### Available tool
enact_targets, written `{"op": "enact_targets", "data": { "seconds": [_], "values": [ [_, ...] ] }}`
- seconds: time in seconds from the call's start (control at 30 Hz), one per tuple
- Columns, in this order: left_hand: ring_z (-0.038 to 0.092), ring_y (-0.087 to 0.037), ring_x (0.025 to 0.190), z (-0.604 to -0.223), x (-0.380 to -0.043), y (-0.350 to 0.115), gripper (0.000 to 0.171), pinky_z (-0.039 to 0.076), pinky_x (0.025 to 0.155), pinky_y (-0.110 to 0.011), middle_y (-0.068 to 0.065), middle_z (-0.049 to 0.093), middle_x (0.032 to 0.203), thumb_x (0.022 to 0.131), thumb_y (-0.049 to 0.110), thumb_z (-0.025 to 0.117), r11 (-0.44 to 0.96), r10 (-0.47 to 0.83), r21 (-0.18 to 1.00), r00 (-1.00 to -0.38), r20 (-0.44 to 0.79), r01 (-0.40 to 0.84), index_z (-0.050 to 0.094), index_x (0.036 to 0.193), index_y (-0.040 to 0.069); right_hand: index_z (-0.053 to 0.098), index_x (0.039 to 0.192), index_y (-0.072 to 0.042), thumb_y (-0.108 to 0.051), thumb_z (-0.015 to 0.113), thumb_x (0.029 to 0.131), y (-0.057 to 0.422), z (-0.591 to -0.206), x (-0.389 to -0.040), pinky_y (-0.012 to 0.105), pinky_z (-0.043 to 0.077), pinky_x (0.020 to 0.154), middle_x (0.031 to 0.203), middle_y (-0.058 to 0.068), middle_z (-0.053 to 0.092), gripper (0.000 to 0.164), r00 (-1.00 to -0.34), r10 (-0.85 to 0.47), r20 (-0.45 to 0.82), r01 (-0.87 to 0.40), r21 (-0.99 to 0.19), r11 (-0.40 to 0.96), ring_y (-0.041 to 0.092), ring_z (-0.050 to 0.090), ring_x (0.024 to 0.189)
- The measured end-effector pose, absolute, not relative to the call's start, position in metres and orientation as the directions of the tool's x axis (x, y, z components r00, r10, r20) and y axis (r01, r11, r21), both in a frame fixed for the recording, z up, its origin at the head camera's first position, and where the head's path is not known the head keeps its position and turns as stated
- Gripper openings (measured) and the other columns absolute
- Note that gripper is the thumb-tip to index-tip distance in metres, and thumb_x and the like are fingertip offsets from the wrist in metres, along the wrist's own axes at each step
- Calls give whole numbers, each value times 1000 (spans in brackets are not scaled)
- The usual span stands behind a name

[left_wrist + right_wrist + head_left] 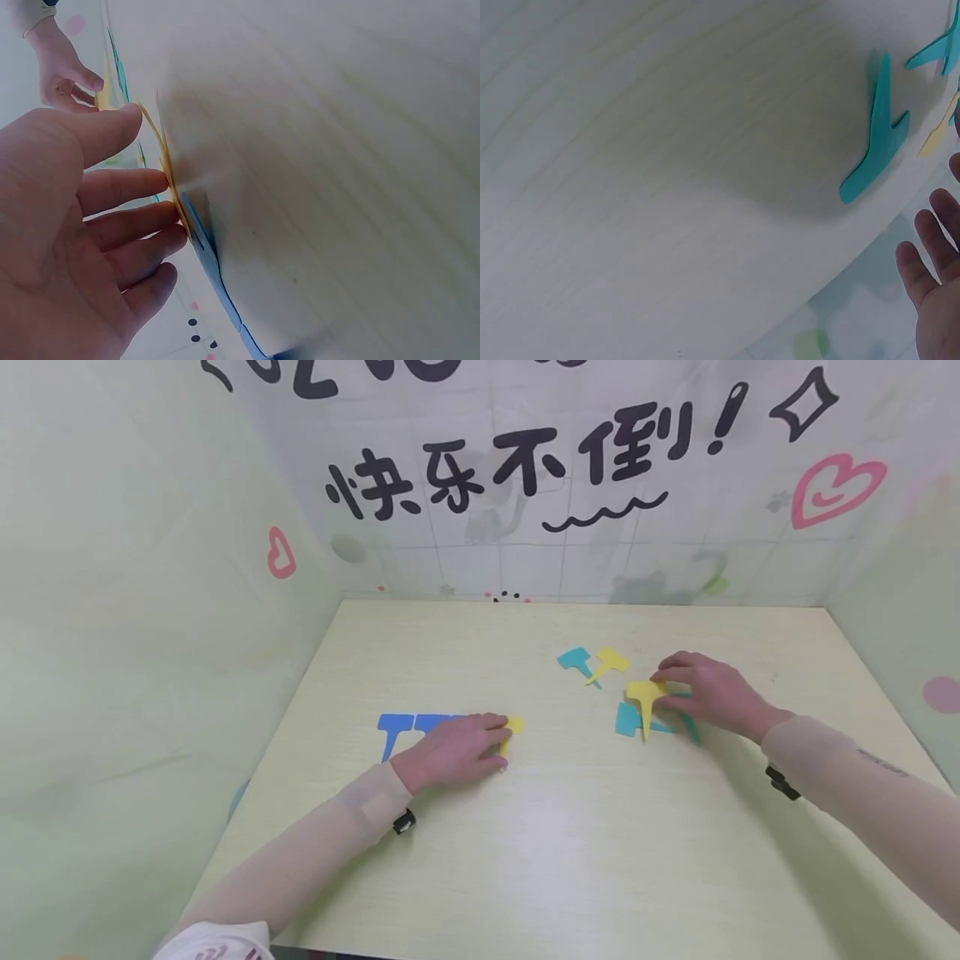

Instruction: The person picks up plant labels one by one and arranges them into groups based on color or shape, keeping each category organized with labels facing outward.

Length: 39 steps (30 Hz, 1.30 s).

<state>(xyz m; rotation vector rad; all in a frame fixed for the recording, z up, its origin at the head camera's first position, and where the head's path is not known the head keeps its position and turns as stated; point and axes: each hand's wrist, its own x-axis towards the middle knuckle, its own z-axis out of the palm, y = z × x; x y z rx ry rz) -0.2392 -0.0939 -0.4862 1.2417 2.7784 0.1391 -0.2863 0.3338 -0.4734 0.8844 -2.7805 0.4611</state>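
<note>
Tabletop: pale, faintly grained surface (540, 860) inside a fabric-lined booth.
Sleeves: two light sleeves, the left one (322, 835) and the right one (862, 785), cross the near part of the surface (each with a small black fitting beneath the wrist).
Left hand: the hand (456, 748) has relaxed, slightly bent fingers, their tips and the thumb touching a yellow T-shaped tag (515, 724).
Blue tags: T-shaped pieces (395, 722) lie in a row beside that yellow tag, partly hidden by the left hand.
Right hand: the hand (716, 693) pinches a second yellow tag (643, 693) between thumb and fingers, its stem pointing toward the viewer.
Teal tags: one (627, 719) lies behind the pinched tag's stem; another (691, 727) lies under the right hand (contact with either is unclear).
Far pair: a teal tag (576, 658) and a yellow tag (612, 660), stems converging.
Back wall: white cloth (465, 568) with black lettering (517, 460).
</note>
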Motion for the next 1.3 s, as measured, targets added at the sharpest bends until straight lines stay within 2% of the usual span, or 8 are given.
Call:
{"op": "enact_targets", "data": {
  "seconds": [0.13,0.37,0.67,0.87,1.3],
  "values": [
    [47,-30,137,-484,-239,-94,46,37,114,-41,-14,48,150,102,36,59,651,757,121,-653,-34,749,60,138,6,76,114,-13,-33,86,82,325,-477,-288,52,53,89,124,10,62,39,-805,-533,262,-590,-251,767,30,63,108],
    [47,-31,137,-482,-238,-92,46,36,115,-41,-13,47,151,102,36,59,653,756,104,-654,-25,750,60,138,8,76,115,-13,-30,86,82,298,-475,-296,55,50,95,132,15,58,38,-776,-561,287,-627,-259,735,34,57,117],
    [46,-31,138,-481,-236,-90,49,34,116,-42,-14,47,152,101,37,62,663,748,118,-661,-57,739,59,140,7,78,109,-14,-29,86,81,257,-479,-301,57,44,102,133,18,58,32,-727,-616,303,-686,-280,672,38,53,122],
    [46,-30,138,-481,-237,-92,50,33,116,-40,-14,47,151,101,38,60,663,748,122,-660,-69,739,59,140,7,78,109,-15,-35,85,81,233,-485,-301,57,41,105,133,19,59,34,-692,-657,298,-721,-275,636,38,52,125],
    [46,-29,138,-484,-241,-95,51,37,114,-40,-14,48,151,101,40,60,654,756,129,-651,-70,746,59,141,7,78,113,-18,-41,81,85,204,-490,-296,54,35,111,139,14,57,36,-704,-670,235,-710,-254,656,33,47,131]
  ]
}}
